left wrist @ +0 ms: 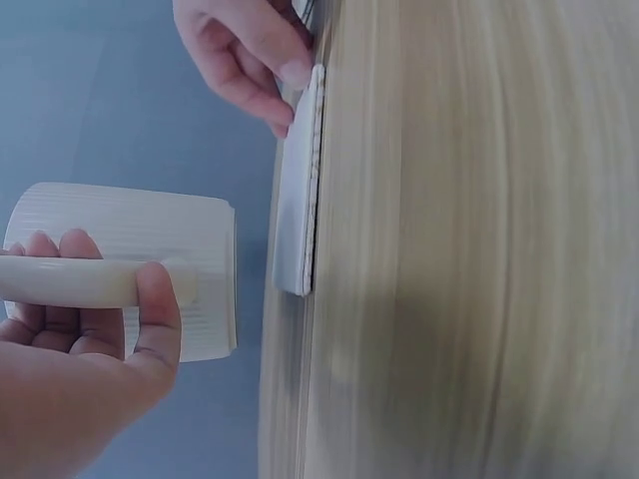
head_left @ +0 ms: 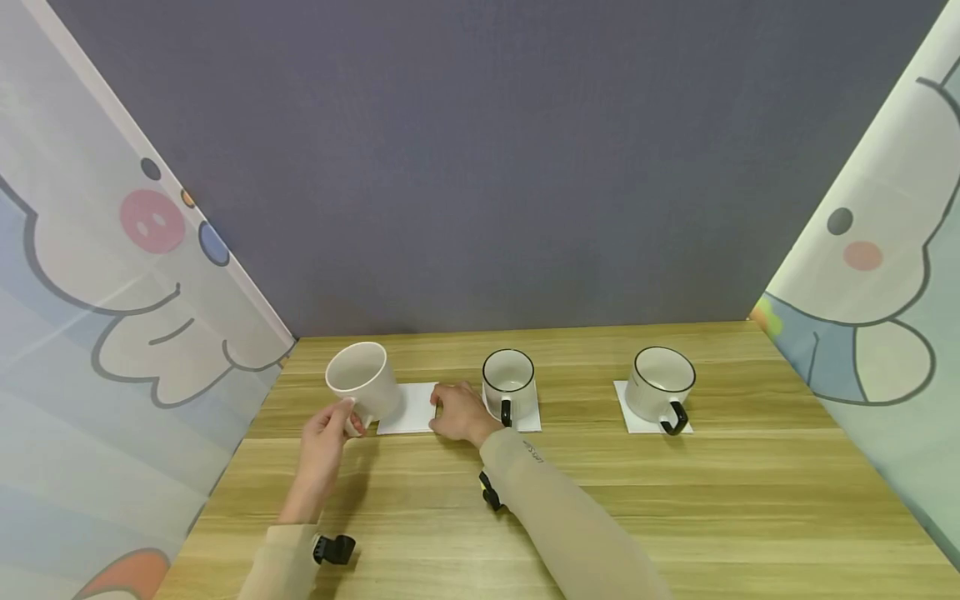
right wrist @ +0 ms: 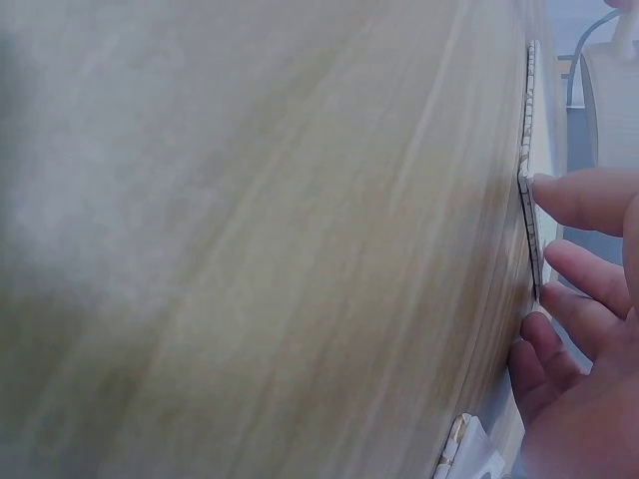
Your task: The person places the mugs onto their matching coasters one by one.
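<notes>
My left hand [head_left: 327, 433] holds a plain white mug [head_left: 363, 379] by its handle. The left wrist view shows the ribbed side of this mug [left wrist: 130, 215], upright, with a gap between its base and the tabletop. Just right of it lies a square white coaster [head_left: 408, 408]. My right hand [head_left: 461, 412] has its thumb and fingers curled at the coaster's right end. In the right wrist view the thumb [right wrist: 589, 198] touches the near corner of the coaster [right wrist: 529, 130], and fingertips sit along its side edge.
A white mug with a black rim and handle [head_left: 508, 375] stands on another coaster [head_left: 531, 421] beside my right hand. A similar mug [head_left: 660, 383] stands on a coaster [head_left: 633, 425] farther right. A grey partition [head_left: 525, 167] rises behind the wooden table [head_left: 562, 467].
</notes>
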{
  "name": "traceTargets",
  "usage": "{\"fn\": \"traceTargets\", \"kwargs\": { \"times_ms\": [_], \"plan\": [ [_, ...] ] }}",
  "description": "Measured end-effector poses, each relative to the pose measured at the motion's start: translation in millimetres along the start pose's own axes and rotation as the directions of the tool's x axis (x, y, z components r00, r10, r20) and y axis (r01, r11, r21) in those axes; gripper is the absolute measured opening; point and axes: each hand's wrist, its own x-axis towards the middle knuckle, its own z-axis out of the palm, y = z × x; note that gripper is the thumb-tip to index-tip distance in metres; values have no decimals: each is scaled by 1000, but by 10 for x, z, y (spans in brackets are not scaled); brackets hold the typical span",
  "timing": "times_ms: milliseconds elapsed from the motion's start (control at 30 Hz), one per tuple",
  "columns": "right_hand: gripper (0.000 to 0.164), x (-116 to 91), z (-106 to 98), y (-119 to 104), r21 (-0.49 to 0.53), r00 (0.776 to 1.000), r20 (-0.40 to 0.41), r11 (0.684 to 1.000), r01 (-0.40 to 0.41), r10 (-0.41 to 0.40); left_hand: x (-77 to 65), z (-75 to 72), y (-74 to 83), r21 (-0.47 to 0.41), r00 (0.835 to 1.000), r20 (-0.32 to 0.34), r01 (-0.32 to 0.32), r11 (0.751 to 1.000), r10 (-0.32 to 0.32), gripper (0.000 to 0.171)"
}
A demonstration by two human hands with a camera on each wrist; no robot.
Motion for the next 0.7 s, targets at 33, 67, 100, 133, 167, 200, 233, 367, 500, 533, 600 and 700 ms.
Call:
{"fn": "traceTargets", "kwargs": {
  "times_ms": [33, 67, 100, 133, 167, 200, 233, 367, 500, 533, 600, 700],
  "plan": [
    [31, 0, 0, -1, -2, 1000, 1, 1000, 1, -1, -2, 11, -2, -3, 1000, 0, -1, 1000, 1, 40],
    [32, -1, 0, -4, -1, 1000, 1, 1000, 1, -1, -3, 22, -5, -1, 1000, 1, -1, 1000, 1, 39],
    [32, -1, 0, -5, -3, 1000, 1, 1000, 0, 0, -4, 32, -7, 3, 1000, 5, -1, 1000, 1, 39],
    [32, 2, 3, -1, -6, 1000, 0, 1000, 1, -1, -5, 42, -12, 11, 1000, 8, -6, 1000, 6, 38],
    [31, 7, 6, 3, -13, 1000, -3, 1000, 5, -5, -7, 54, -12, 17, 1000, 11, -8, 1000, 8, 39],
    [31, 10, 5, 7, -17, 1000, -7, 1000, 8, -8, -6, 66, -14, 20, 1000, 11, -12, 1000, 11, 38],
    [31, 11, 6, 9, -19, 1000, -10, 1000, 11, -11, -6, 81, -15, 23, 1000, 12, -17, 1000, 17, 39],
    [31, 13, 1, 17, -20, 1000, -16, 1000, 15, -15, -12, 146, -20, 39, 999, 12, -32, 999, 32, 40],
    [31, 8, 3, 18, -17, 1000, -10, 1000, 9, -9, -21, 198, -32, 88, 1000, 17, -22, 996, 21, 42],
    [31, 9, 5, 19, -16, 1000, -10, 1000, 8, -8, -22, 209, -39, 98, 1000, 18, -20, 995, 19, 43],
    [31, 12, 9, 23, -15, 1000, -11, 1000, 6, -7, -24, 230, -50, 103, 1000, 26, -20, 995, 17, 43],
    [31, 16, 13, 28, -12, 1000, -14, 1000, 7, -7, -28, 257, -74, 89, 999, 37, -30, 996, 27, 42]
  ]
}}
